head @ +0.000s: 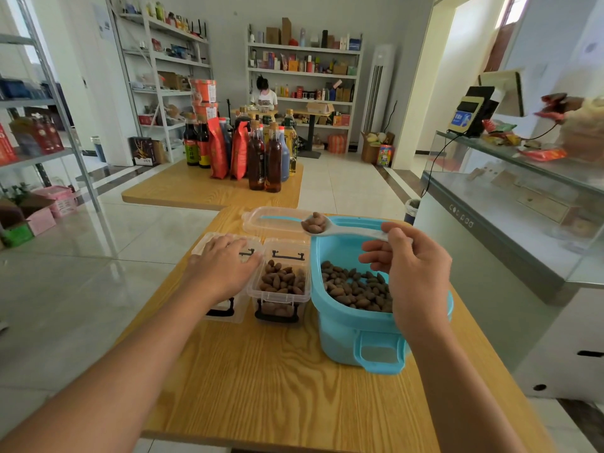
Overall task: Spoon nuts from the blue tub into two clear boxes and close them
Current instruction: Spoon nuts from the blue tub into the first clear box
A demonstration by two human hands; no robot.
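The right hand [413,259] pinches the handle of a white spoon [330,227] between thumb and curled fingers, holding it level above the far rim of the blue tub [351,341]; its bowl carries a few brown nuts [314,223]. The left hand [225,263] lies flat with straight fingers on the lid of the left clear box [228,313], whose black latch shows below the wrist. Just beside it, between that box and the tub, stands the right clear box [279,294], uncovered and well filled with nuts, a black clip on its near wall. The tub, touching this box, holds a layer of nuts [354,289] and has a handle on its near side. A clear lid [271,220] lies behind the boxes. All rest on a wooden table [277,380]. Beyond it, a second table [202,188] bears dark bottles [264,155] and red pouches [218,148]; their labels are too small to read
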